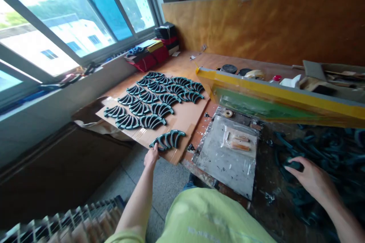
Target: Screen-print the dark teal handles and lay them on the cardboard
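At the near edge of a cardboard sheet, my left hand has its fingers closed on the end of a dark green curved handle, part of a short row of such pieces. Farther back on the sheet lie several fanned rows of the same curved handles. On the right, my right hand pinches a dark green piece, probably another curved handle, over a loose pile of them. My fingers partly hide its shape.
Between my hands is a grey metal plate bearing a bagged item and a tape roll. A yellow-edged screen frame slants above it. Red boxes stand by the window. A wire rack is at lower left.
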Motion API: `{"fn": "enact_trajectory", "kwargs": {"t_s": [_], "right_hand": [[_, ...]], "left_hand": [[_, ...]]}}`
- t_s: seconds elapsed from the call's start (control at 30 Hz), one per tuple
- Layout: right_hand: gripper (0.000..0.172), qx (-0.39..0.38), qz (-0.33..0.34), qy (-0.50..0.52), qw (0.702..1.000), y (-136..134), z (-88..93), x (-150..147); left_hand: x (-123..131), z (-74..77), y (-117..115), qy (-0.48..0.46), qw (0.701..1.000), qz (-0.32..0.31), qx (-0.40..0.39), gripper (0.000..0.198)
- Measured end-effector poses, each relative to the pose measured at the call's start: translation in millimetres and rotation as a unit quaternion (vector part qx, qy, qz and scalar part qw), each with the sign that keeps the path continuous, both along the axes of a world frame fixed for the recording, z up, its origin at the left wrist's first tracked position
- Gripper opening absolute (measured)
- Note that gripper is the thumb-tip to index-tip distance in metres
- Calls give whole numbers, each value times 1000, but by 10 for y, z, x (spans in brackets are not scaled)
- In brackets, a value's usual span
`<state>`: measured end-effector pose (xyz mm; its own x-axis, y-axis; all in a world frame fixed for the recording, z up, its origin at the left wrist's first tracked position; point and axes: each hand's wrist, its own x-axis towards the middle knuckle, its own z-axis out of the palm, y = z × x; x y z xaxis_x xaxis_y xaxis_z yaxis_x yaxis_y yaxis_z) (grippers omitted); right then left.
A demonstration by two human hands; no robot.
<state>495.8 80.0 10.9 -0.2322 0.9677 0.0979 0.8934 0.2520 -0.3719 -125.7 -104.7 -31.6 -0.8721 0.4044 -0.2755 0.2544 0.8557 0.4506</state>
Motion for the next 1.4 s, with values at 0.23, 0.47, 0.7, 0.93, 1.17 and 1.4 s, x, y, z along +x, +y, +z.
{"fn": "enact_trajectory", "kwargs": {"t_s": [0.23, 0.47, 0.7, 0.93, 1.17, 1.4], "right_hand": [[27, 27, 78, 220, 972, -23, 331, -1179], [22, 87, 203, 151, 963, 148, -29, -1651], [31, 116, 213, 96, 965, 132, -207, -1668], [31, 133, 193, 84, 969, 97, -346, -1634], [31, 177, 160, 92, 967, 36, -358, -1688], [29, 149, 135, 39, 979, -48, -215, -1755]], "left_hand": [[627, 0, 152, 126, 991, 46, -24, 65], [1067, -164, 541, 177, 982, -51, -51, 71], [923, -119, 547, 163, 983, -54, -59, 53], [633, 128, 1076, 214, 954, -211, 20, 45], [453, 158, 2331, 164, 931, -321, 57, 51], [314, -87, 2568, 134, 950, -280, 44, 48]]}}
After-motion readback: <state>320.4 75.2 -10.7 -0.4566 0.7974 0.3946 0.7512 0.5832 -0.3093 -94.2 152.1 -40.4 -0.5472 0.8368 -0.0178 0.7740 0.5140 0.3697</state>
